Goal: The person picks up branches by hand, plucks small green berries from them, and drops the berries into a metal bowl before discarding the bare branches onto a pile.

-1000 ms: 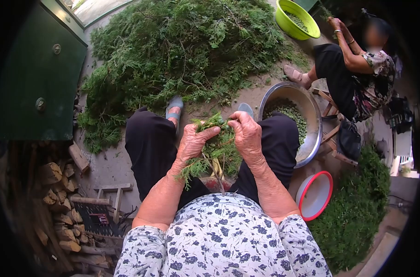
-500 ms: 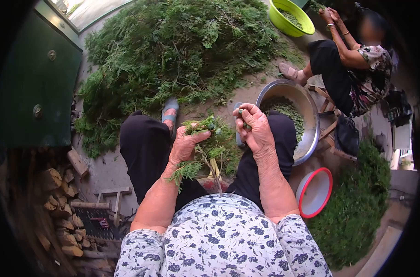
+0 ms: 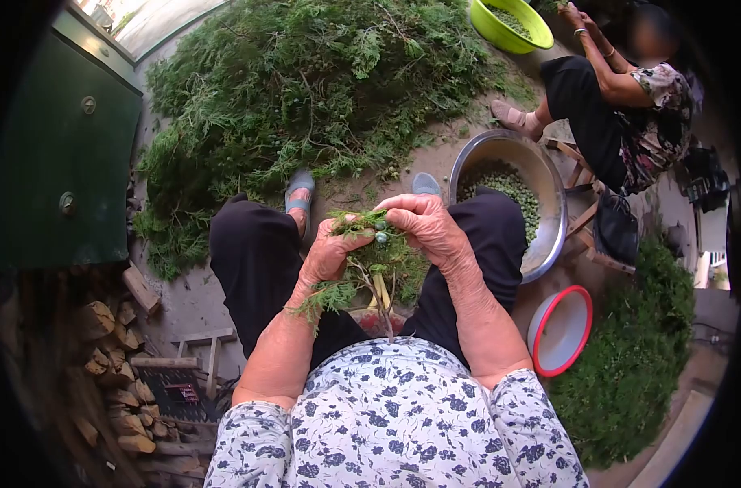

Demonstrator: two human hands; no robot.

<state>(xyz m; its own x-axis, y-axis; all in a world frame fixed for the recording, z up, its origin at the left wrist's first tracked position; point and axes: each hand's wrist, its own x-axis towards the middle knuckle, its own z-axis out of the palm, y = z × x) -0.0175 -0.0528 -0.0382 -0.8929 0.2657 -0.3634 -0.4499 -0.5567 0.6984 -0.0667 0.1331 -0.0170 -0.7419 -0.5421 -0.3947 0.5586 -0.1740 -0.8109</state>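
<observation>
In front of my lap, my left hand (image 3: 336,250) is closed round a leafy evergreen branch (image 3: 377,267), whose woody stem points down toward my shirt. Small round green cones (image 3: 381,237) show among the leaves between my two hands. My right hand (image 3: 432,231) has come up to the same sprig, with thumb and forefinger pinched at a cone beside my left fingertips. Its other fingers are curled, and what lies inside them is hidden. By my right knee stands a steel basin (image 3: 556,236) with many green cones (image 3: 507,189) in it.
A large heap of cut evergreen branches (image 3: 305,89) lies ahead. Farther right are a lime-green tub (image 3: 541,37) and a seated person (image 3: 622,98) holding a sprig. A red-rimmed white basin (image 3: 561,332), more greenery (image 3: 631,390), split firewood (image 3: 114,366) and a green cabinet (image 3: 61,154) surround me.
My right hand has moved left and forward from above my right knee to the sprig, its fingers now at the cones. My left hand keeps hold of the branch, almost unmoved.
</observation>
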